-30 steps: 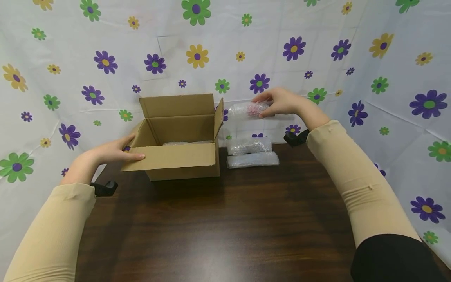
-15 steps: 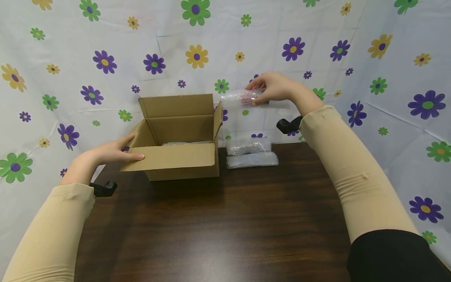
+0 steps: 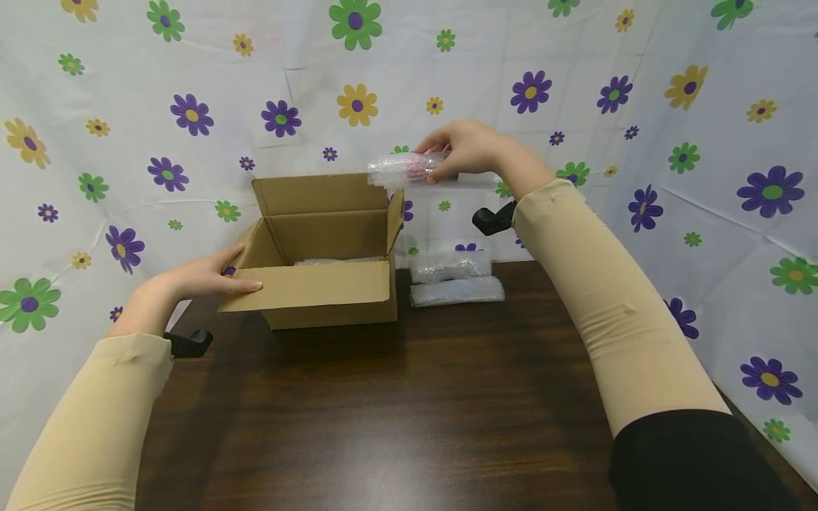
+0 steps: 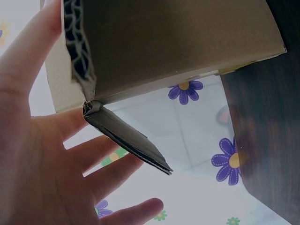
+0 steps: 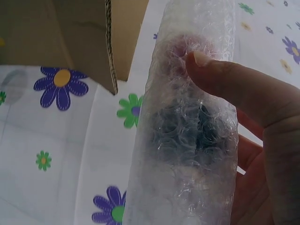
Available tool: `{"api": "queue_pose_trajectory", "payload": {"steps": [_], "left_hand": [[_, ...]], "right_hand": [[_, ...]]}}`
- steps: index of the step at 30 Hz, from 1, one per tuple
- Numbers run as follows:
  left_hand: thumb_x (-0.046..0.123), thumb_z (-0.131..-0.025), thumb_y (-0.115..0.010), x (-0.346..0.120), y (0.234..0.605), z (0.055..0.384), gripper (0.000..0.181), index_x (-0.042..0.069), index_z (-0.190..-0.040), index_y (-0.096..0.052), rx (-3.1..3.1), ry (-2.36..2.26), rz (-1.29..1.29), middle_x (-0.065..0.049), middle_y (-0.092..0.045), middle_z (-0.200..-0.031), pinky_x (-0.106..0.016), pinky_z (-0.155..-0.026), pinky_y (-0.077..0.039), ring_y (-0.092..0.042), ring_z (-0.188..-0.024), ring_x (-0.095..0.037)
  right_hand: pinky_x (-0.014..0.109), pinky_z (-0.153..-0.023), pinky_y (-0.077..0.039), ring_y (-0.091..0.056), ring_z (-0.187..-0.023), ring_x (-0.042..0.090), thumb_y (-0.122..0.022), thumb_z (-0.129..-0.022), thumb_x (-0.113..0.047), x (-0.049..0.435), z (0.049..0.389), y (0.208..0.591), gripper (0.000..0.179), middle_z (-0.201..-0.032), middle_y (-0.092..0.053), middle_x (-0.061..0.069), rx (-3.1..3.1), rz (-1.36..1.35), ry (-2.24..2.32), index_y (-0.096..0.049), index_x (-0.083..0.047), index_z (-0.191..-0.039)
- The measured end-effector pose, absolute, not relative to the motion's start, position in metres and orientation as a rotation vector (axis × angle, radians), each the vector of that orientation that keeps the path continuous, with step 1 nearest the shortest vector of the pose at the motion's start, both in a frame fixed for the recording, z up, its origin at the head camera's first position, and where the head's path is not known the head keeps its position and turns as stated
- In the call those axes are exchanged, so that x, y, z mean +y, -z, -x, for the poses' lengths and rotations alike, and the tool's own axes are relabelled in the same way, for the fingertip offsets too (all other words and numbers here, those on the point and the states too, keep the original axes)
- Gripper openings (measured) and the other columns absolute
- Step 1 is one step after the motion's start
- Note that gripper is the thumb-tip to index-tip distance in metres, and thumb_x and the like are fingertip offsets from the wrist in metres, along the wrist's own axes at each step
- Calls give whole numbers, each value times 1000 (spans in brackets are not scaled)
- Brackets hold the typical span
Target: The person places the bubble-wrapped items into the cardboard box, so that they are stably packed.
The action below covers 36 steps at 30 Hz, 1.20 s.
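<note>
A cardboard box (image 3: pixel 332 312) stands with its flaps up and out on the brown table. At its front left corner my left hand (image 3: pixel 192 278) holds the flaps, thumb over the front flap (image 3: pixel 319 282) and fingers behind the left one. The left wrist view shows those fingers spread beside the folded flap (image 4: pixel 129 136). Above the box's right side, my right hand (image 3: pixel 469 149) grips a bubble-wrapped bundle (image 3: pixel 399 169) between thumb and fingers. Through the wrap in the right wrist view, the bundle (image 5: pixel 183 136) shows a pink part and a dark part; what they are is blurred.
Right of the box lie two more bubble-wrap pieces, a puffy roll (image 3: pixel 450 266) and a flatter one (image 3: pixel 456 292). Bubble wrap (image 3: pixel 339 260) shows inside the box. The raised right flap (image 3: pixel 395 220) stands below the held bundle. A flowered cloth (image 3: pixel 211 57) hangs behind the table.
My right hand has carried the wrapped bundle up and to the left, from above the bubble-wrap pieces to over the box's right edge. The left hand has stayed on the flaps.
</note>
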<state>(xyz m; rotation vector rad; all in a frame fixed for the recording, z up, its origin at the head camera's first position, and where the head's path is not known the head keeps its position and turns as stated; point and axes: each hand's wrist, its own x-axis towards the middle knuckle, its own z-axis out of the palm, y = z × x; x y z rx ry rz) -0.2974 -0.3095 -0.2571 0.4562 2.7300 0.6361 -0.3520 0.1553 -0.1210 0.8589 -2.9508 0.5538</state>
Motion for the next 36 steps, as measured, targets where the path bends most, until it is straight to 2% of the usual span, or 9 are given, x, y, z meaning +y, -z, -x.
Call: {"api": "queue_pose_trajectory", "payload": {"steps": [11,22,36], "left_hand": [[44,-92,-62,-310,256,298,103,-3,-152,6,2732,-656,-477,-35,-4,-154,-68,-105,-20,-12,-138,-54],[44,-92,-63,-308,255,296,103,-3,-153,6,2728,-680,-482,-34,-3,-155,-68,-106,-19,-11,-139,-53],[44,-91,-64,-307,256,294,104,-4,-152,5,2728,-693,-475,-35,-3,-154,-68,-106,-18,-11,-138,-54]], "right_hand": [[41,-102,-39,-50,-122,24,-78,-82,-28,116,356,127,52,-131,-58,10,-2879,-952,-551,-63,-15,-131],[35,-102,-40,-50,-123,19,-77,-83,-32,76,357,132,53,-133,-58,5,-2878,-1012,-529,-62,-19,-132],[29,-98,-41,-51,-120,17,-78,-83,-30,27,360,156,52,-129,-60,3,-2847,-1093,-592,-62,-18,-131]]}}
